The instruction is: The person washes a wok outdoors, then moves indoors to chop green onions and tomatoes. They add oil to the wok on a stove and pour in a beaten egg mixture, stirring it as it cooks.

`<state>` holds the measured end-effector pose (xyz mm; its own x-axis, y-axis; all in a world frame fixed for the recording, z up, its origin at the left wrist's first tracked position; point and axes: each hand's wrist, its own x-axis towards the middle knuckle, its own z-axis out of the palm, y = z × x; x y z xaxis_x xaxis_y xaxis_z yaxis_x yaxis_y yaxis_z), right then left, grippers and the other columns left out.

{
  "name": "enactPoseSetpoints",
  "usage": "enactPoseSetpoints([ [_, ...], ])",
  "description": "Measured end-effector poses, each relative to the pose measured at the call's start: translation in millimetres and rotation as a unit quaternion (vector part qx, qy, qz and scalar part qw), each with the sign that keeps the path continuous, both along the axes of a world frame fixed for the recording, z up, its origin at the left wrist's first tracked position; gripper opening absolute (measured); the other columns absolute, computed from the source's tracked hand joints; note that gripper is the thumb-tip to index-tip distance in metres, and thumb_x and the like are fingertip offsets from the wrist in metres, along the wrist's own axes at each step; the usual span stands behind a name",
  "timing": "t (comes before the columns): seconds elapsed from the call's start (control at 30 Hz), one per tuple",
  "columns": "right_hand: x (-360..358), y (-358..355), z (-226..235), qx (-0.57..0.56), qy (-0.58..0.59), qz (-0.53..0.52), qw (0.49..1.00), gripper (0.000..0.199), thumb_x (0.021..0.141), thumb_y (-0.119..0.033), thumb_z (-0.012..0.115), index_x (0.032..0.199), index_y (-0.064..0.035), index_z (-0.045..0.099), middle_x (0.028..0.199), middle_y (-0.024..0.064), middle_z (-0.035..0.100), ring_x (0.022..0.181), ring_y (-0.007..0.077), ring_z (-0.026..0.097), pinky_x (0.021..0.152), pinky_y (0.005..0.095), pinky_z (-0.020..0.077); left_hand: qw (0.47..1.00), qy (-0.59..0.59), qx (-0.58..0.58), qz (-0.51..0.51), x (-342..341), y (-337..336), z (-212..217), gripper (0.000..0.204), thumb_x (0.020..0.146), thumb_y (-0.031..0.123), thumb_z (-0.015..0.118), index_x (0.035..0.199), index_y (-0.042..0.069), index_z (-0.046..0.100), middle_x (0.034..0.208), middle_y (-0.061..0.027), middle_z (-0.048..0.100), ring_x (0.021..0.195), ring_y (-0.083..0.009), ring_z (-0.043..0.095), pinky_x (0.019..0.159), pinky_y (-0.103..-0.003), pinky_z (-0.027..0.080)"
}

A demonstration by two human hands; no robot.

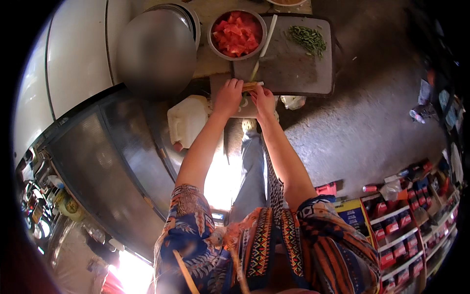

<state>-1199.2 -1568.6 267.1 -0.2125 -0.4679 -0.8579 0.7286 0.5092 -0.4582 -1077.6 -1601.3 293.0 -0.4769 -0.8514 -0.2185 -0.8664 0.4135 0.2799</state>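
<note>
My left hand (228, 99) and my right hand (265, 102) come together at the near left edge of a dark cutting board (306, 73). Both are closed, fingertips pinching a short yellow-brown piece (249, 86) with a whitish end; its kind is too small to make out. A long pale green stalk (267, 39), like a green onion, slants over the board, its lower end by my fingers. Green scraps show just under my hands. Chopped green pieces (308, 40) lie heaped at the board's far right. Left of the stalk stands a metal bowl (211, 41) of cut red pieces, apparently tomato.
A large round metal pot or lid (156, 54) stands at the left, beside stacked pans. Below it is a whitish plastic jug (188, 120). Shelves with red goods (396, 230) line the lower right. A pale bag (293, 102) sits under the board's near edge.
</note>
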Motion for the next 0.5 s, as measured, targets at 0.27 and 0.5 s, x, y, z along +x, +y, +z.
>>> enactPoseSetpoints([
  [0.27, -31.1, 29.0, 27.1, -0.109, -0.123, -0.172, 0.971, 0.018, 0.091, -0.018, 0.058, 0.082, -0.0078, 0.047, 0.068, -0.0010, 0.047, 0.060, 0.0119, 0.048, 0.055, 0.0273, 0.0418, 0.922, 0.306, 0.205, 0.121, -16.0, 6.0, 50.2, 0.020, 0.081, 0.020, 0.066, 0.096, 0.007, 0.064, 0.083, -0.0091, 0.060, 0.080, -0.0281, 0.059, 0.076, -0.038, 0.047],
  [0.5, -68.0, 54.5, 117.7, -0.058, 0.019, -0.050, 0.997, 0.015, 0.092, -0.016, 0.057, 0.085, -0.0095, 0.044, 0.064, -0.0025, 0.041, 0.052, 0.0081, 0.039, 0.049, 0.0244, 0.0349, 0.927, 0.194, -0.037, 0.320, -87.6, -37.9, -26.0, 0.028, 0.078, 0.019, 0.069, 0.099, 0.004, 0.059, 0.094, -0.0109, 0.060, 0.093, -0.0308, 0.054, 0.080, -0.040, 0.044],
])
